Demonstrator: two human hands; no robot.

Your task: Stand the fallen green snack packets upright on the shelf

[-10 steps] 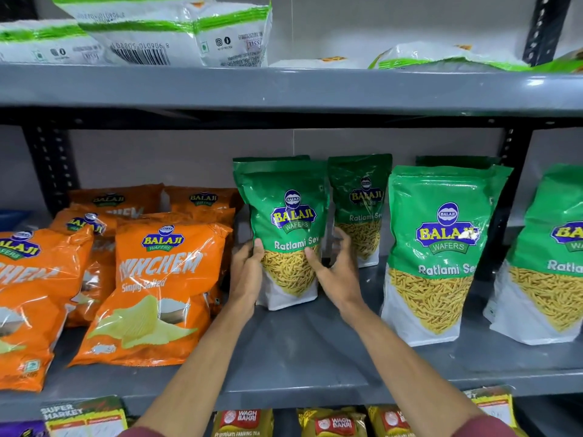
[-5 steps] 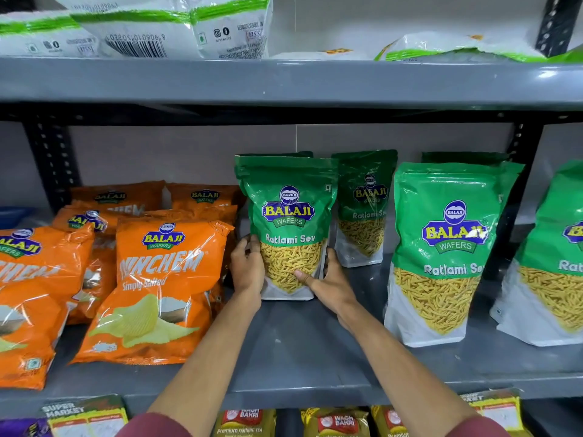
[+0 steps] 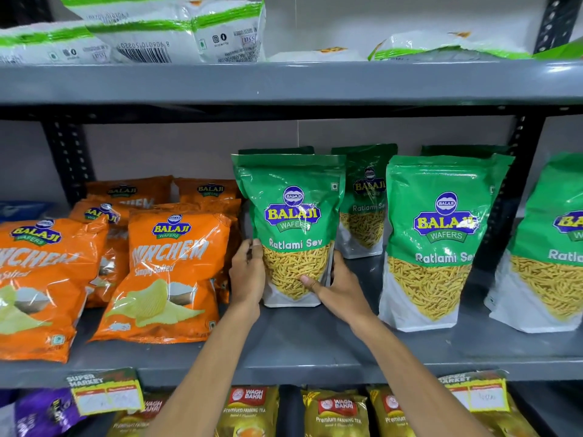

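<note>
A green Ratlami Sev packet (image 3: 291,212) stands upright on the grey middle shelf (image 3: 303,345). My left hand (image 3: 247,274) grips its lower left side and my right hand (image 3: 339,287) grips its lower right side, thumb across the front. Another green packet (image 3: 366,200) stands behind it to the right, and the top of one more shows behind its top edge. Two more green packets stand at the right: a near one (image 3: 437,241) and one (image 3: 550,247) cut off by the frame edge.
Orange chip bags (image 3: 172,272) lean in rows at the left of the same shelf. White and green packets (image 3: 176,29) lie flat on the upper shelf. Tea packs (image 3: 337,411) and price tags (image 3: 105,391) sit on the lower level. Black uprights (image 3: 512,197) frame the bay.
Both hands slid the held green packet forward and slightly left on the shelf, and it now stands straighter. The camera has moved closer.
</note>
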